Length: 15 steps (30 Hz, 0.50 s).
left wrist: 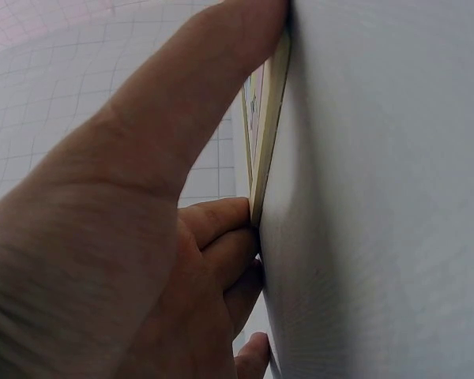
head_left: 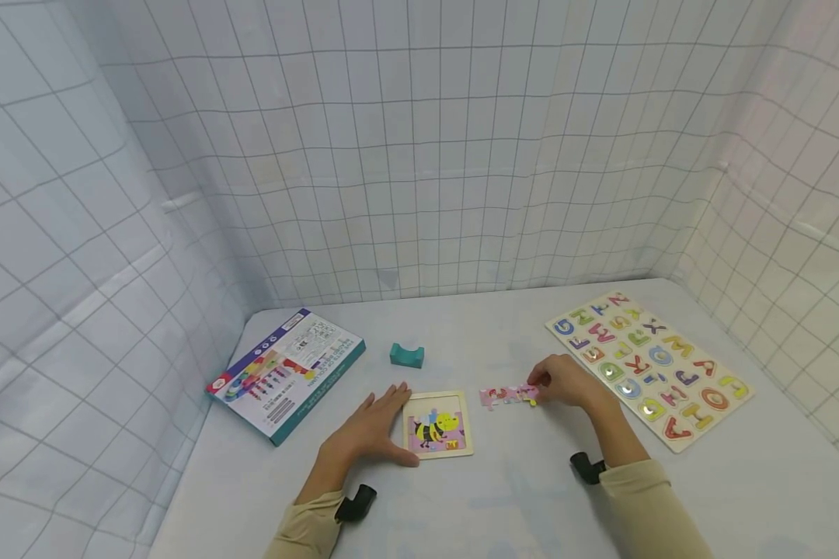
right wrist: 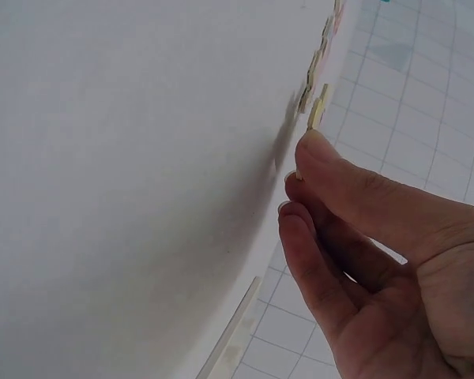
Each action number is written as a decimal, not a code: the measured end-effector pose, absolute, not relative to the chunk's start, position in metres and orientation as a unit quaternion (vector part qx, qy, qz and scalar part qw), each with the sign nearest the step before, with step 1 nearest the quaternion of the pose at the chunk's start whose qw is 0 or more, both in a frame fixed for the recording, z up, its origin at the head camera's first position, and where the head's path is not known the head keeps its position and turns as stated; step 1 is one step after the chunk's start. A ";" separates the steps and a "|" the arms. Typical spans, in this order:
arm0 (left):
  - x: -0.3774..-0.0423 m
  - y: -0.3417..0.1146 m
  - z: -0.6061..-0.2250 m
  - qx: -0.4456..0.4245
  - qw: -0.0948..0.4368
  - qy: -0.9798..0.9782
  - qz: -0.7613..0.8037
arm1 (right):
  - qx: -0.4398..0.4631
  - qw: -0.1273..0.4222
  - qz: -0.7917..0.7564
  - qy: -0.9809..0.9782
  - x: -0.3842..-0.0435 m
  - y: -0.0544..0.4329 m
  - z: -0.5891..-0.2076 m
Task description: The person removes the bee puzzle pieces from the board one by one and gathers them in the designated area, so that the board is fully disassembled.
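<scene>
the left fingers touch a bee puzzle while the right fingers pinch a pink piece.

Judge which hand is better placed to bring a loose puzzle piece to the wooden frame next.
Probably the right: the right hand pinches a puzzle piece beside other loose pieces, while the left hand lies spread against the wooden frame, better suited to steadying it.

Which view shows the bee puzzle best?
The head view, which shows the bee puzzle face-up from above. The left wrist view shows it edge-on, partly behind the left hand; I can't find it in the right wrist view.
</scene>
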<state>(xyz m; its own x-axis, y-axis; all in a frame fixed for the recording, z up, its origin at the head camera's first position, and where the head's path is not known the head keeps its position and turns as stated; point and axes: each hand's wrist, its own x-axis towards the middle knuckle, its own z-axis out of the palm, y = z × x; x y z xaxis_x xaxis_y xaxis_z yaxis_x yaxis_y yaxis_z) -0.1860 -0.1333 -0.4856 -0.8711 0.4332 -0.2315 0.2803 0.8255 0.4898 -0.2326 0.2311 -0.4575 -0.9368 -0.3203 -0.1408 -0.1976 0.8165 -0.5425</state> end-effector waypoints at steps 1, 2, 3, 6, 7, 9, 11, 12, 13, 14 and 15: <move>-0.186 -0.133 -0.486 0.190 0.169 0.940 0.226 | -0.137 0.114 -0.270 0.946 -0.233 0.232 -0.458; -0.186 -0.133 -0.486 0.190 0.168 0.940 0.227 | -0.134 0.116 -0.271 0.946 -0.233 0.233 -0.458; -0.186 -0.133 -0.486 0.190 0.168 0.940 0.226 | -0.131 0.118 -0.273 0.946 -0.233 0.234 -0.458; -0.186 -0.133 -0.485 0.191 0.167 0.940 0.227 | -0.131 0.119 -0.272 0.946 -0.234 0.237 -0.460; -0.186 -0.133 -0.485 0.191 0.167 0.940 0.228 | -0.133 0.117 -0.269 0.947 -0.234 0.237 -0.461; -0.185 -0.134 -0.485 0.191 0.168 0.939 0.230 | -0.133 0.115 -0.267 0.948 -0.235 0.238 -0.462; -0.185 -0.134 -0.484 0.191 0.168 0.939 0.230 | -0.135 0.112 -0.262 0.949 -0.236 0.238 -0.462; -0.185 -0.134 -0.484 0.191 0.169 0.939 0.229 | -0.137 0.111 -0.261 0.949 -0.236 0.238 -0.462; -0.185 -0.134 -0.484 0.191 0.169 0.939 0.229 | -0.137 0.112 -0.260 0.949 -0.236 0.237 -0.462; -0.185 -0.133 -0.484 0.192 0.169 0.939 0.229 | -0.138 0.111 -0.259 0.950 -0.236 0.237 -0.462; -0.185 -0.133 -0.484 0.192 0.169 0.939 0.228 | -0.143 0.111 -0.257 0.949 -0.236 0.237 -0.462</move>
<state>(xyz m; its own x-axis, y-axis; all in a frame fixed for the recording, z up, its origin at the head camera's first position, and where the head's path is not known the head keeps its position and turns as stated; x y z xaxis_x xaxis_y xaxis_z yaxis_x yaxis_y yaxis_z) -0.1847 -0.1333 -0.4843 -0.8686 0.4387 -0.2302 0.2842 0.8218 0.4939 -0.2365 0.2369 -0.4617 -0.9347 -0.3281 -0.1365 -0.2145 0.8273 -0.5193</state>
